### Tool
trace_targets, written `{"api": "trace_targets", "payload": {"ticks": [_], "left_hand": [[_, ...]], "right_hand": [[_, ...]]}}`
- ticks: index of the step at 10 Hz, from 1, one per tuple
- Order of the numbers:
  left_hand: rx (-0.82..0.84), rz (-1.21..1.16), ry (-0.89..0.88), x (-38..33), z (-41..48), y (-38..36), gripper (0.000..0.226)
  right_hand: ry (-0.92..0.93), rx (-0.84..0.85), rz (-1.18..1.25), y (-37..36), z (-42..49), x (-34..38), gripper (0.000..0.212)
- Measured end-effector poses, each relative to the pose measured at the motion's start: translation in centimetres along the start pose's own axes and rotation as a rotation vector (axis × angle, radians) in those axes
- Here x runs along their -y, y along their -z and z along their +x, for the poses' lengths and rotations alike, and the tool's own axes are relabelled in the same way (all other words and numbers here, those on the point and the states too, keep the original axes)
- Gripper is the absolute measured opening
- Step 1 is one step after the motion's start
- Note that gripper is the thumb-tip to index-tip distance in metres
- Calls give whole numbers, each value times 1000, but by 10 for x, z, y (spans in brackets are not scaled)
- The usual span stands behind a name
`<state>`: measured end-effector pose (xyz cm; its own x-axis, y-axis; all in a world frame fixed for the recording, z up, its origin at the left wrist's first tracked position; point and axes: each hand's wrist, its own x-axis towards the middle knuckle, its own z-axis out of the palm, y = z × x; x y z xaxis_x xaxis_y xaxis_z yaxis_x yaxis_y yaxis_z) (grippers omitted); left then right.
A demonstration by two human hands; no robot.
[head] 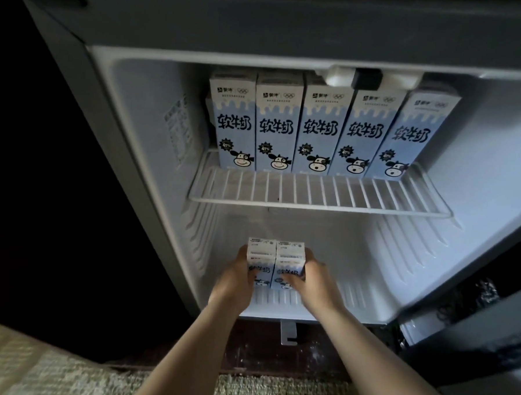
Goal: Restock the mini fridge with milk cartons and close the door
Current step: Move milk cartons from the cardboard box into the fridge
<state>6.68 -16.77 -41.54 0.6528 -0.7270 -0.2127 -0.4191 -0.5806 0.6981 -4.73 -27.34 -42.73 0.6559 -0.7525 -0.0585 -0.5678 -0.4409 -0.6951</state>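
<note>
The mini fridge point(154, 122) stands open in front of me. Several blue-and-white milk cartons point(323, 131) with a cartoon cow stand upright in a row at the back of the wire shelf point(319, 205). Down in the bottom compartment, two more milk cartons point(276, 255) stand side by side, pressed together. My left hand point(237, 279) grips the left carton's side and my right hand point(309, 283) grips the right carton's side. The cartons sit near the front middle of the fridge floor point(378, 279).
The fridge door point(488, 324) hangs open at the right, dark, with its shelf low down. A metal foot bracket point(288, 331) sticks out under the fridge. A woven rug point(62, 377) covers the floor below. Darkness fills the left side.
</note>
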Motion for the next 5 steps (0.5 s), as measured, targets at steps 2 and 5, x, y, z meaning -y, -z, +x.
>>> {"api": "trace_targets", "payload": {"ticks": [2,5], "left_hand": [[22,-155,21,-2,31,-1,43],[-98,-47,-11,-3,52,-1,50]], "right_hand": [[10,-9,69,-1,25,4,43],[-1,-6,101,-1,53,6,48]]}}
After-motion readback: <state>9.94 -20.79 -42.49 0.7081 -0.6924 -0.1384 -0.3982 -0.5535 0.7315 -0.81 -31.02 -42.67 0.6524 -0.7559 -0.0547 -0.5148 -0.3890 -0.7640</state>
